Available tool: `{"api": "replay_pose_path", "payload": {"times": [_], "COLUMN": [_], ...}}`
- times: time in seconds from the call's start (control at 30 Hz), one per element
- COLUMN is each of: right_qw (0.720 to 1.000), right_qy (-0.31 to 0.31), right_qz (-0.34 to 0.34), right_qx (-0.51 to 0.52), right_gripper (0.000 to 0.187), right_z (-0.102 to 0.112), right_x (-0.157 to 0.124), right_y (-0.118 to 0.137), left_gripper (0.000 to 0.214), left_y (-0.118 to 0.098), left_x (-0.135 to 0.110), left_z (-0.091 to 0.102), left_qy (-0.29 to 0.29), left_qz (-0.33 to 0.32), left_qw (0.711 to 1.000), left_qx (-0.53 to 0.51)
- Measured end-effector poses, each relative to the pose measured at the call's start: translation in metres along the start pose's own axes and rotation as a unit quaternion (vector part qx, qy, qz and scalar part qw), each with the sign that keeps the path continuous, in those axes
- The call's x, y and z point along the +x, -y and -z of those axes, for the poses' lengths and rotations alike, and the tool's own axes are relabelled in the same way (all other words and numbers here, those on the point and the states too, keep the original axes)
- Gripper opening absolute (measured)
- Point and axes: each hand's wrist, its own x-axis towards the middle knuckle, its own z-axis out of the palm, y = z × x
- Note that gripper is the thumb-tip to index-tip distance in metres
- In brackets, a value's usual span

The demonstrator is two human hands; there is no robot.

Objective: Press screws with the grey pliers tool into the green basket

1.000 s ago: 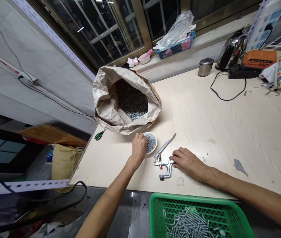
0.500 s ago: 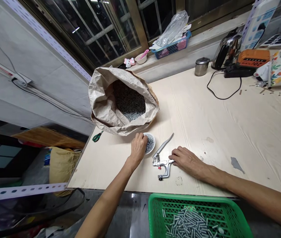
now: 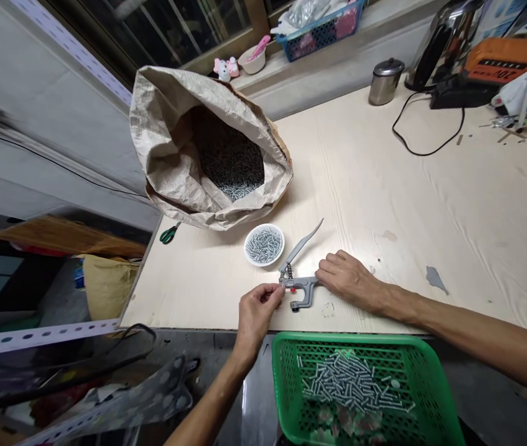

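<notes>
A grey hand press tool [image 3: 299,272] lies on the pale wooden table [image 3: 412,204]. My right hand [image 3: 344,279] rests on its lower handle, fingers curled over it. My left hand [image 3: 256,306] is pinched at the tool's jaw, holding something too small to name. Just behind the tool stands a small white bowl [image 3: 264,244] full of small metal pins. A large open paper sack [image 3: 198,148] of the same pins sits behind the bowl.
A green plastic basket [image 3: 360,390] with several metal pins is below the table's front edge. Green-handled scissors [image 3: 169,233] lie left of the sack. A kettle [image 3: 435,46], a metal tin [image 3: 384,80], a black cable [image 3: 425,133] and an orange box [image 3: 498,59] stand at the back right.
My left hand left the white bowl and came back to the jaw of the press tool, now pinched. My right hand stayed on the handle. The view tilted down.
</notes>
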Motion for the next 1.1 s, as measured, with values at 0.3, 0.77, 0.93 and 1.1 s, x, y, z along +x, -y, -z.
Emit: {"api": "replay_pose_path", "payload": {"times": [0.3, 0.77, 0.93, 1.1], "right_qw": [0.997, 0.998, 0.999, 0.999], "right_qy": [-0.024, 0.042, 0.041, 0.047], "right_qz": [0.037, -0.008, -0.015, -0.011], "right_qx": [-0.069, -0.036, -0.011, -0.015], "right_gripper": [0.027, 0.032, 0.030, 0.029], "right_z": [0.015, 0.004, -0.001, -0.007], "right_x": [0.005, 0.003, 0.001, 0.000], "right_y": [0.006, 0.001, 0.000, 0.000], "left_gripper": [0.033, 0.031, 0.031, 0.029], "left_y": [0.020, 0.020, 0.022, 0.024], "left_x": [-0.007, 0.004, 0.006, 0.010], "left_z": [-0.018, -0.018, -0.020, -0.017], "left_qy": [-0.009, 0.003, 0.013, 0.052], "left_qz": [0.028, 0.048, 0.046, 0.036], "left_qw": [1.000, 0.998, 0.998, 0.993], "left_qx": [-0.010, 0.027, 0.048, 0.098]}}
